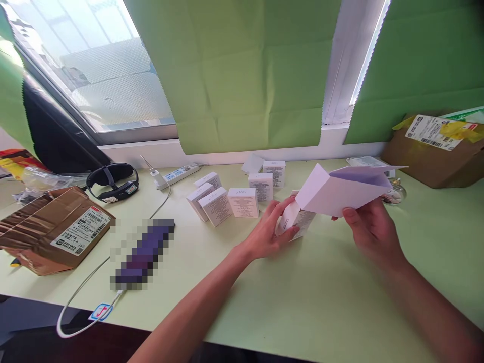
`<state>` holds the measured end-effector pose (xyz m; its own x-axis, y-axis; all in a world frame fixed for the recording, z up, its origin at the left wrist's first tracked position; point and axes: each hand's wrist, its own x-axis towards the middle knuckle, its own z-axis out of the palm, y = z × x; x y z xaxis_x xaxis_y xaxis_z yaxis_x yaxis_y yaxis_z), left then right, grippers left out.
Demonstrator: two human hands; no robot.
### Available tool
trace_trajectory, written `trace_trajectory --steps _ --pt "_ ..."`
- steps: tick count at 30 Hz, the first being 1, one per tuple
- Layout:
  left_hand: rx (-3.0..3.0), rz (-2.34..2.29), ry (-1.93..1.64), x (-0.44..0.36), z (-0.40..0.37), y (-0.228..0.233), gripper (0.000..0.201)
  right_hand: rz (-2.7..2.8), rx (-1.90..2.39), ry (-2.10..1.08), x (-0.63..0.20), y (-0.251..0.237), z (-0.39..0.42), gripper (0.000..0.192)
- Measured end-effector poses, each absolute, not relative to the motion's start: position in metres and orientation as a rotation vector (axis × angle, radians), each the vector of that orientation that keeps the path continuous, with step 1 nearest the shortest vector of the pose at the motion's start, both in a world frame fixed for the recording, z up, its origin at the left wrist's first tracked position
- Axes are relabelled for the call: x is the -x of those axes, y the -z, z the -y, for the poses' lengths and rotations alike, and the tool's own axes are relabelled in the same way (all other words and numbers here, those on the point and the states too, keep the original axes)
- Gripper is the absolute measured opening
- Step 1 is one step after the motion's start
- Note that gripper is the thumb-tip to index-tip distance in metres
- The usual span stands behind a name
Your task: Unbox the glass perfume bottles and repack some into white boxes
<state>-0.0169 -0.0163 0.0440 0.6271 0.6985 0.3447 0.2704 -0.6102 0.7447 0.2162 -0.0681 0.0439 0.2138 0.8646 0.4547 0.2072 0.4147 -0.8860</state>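
My left hand (pixel 270 229) grips a small white box (pixel 298 218) that rests on the pale green table (pixel 302 297). My right hand (pixel 372 229) holds a folded white paper sheet (pixel 340 189) up over that box, pinched at its lower edge. Several more small white boxes (pixel 242 201) with printed labels stand in a loose group just left of and behind my left hand.
A brown cardboard parcel (pixel 53 229) lies at the left and another parcel (pixel 434 148) at the back right. A white power strip (pixel 177 175), a black headband-like device (pixel 111 181), a white cable (pixel 86 282) and a blurred dark object (pixel 141 254) lie on the left half. A small glass item (pixel 395 194) sits behind my right hand.
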Motion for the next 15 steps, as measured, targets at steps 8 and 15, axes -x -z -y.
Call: trace_trajectory --steps 8,15 --pt "-2.185 -0.718 -0.818 0.025 0.007 -0.043 0.059 1.55 1.113 -0.613 -0.225 -0.095 0.057 0.03" --pt "-2.102 -0.684 -0.931 0.023 -0.001 -0.03 0.053 2.036 1.433 -0.764 -0.208 -0.165 0.053 0.046"
